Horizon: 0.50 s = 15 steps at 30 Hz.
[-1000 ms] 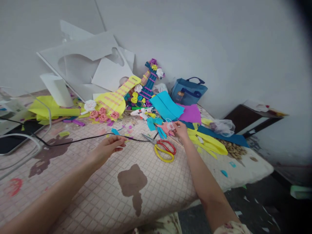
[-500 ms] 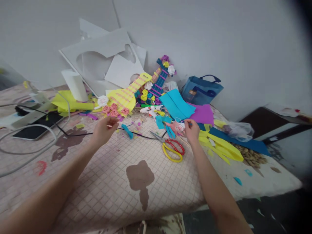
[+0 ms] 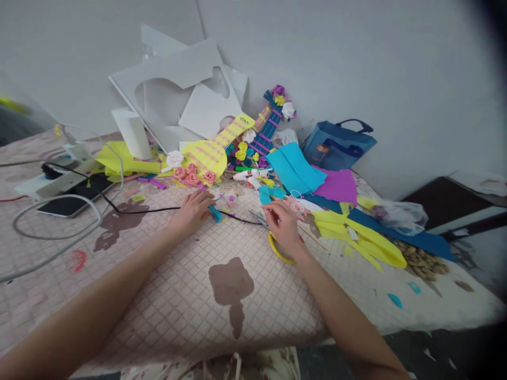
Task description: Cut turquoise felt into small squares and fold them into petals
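My left hand (image 3: 194, 209) lies on the quilted cover, fingers curled over a small blue foam strip (image 3: 215, 214) beside a black cord (image 3: 158, 210). My right hand (image 3: 282, 226) rests over the scissors with yellow and red handles (image 3: 279, 252), fingers bent and close together; what they pinch is hidden. A pink foam piece (image 3: 298, 206) lies just beyond it.
Yellow foam guitar (image 3: 206, 155) and blue one (image 3: 265, 132) lean at the back, with white boards (image 3: 178, 89), blue bag (image 3: 336, 145), blue, purple and yellow foam sheets, a glue gun (image 3: 247, 177), a phone (image 3: 73, 198), cables and nuts (image 3: 420, 261). Bed edge falls away at right.
My right hand came back from the pink piece to lie over the scissors. My left hand went forward and settled on the blue strip. The view swung left.
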Available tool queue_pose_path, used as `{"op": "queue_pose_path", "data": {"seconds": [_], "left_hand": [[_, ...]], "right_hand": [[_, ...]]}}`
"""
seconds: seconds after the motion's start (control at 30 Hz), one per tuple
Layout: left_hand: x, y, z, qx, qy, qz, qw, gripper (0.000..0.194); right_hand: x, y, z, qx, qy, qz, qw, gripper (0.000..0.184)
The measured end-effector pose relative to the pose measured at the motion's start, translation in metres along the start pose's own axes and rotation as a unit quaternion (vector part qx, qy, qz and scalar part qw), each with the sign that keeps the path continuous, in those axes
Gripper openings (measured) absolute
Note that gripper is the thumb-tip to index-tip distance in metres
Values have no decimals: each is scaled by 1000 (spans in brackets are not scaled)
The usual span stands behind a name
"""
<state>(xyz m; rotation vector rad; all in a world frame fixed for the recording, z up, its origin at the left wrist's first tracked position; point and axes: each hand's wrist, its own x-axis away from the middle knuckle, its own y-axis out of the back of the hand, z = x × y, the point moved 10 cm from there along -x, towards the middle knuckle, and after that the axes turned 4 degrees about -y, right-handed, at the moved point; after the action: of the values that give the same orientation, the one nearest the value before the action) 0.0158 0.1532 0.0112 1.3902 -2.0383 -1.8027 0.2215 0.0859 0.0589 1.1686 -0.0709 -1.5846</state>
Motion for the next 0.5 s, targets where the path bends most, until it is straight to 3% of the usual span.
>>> {"op": "queue_pose_path", "data": {"seconds": [0.17,0.3,0.4,0.5], "left_hand": [[-2,1,8,35,25,-7,999,17],[-3,17,9,138,79,-55,986,11],[5,28,14,295,180,-123,930,11],[14,4,7,489,262,-87,828,17]], "right_hand": [[5,-15,10,-24,8,41,999,18],[5,-12,14,-32,2,31,999,18],[4,-12,13,-37,-19,35,998,17],[5,-18,13,-50,-47,60,996,16]]}}
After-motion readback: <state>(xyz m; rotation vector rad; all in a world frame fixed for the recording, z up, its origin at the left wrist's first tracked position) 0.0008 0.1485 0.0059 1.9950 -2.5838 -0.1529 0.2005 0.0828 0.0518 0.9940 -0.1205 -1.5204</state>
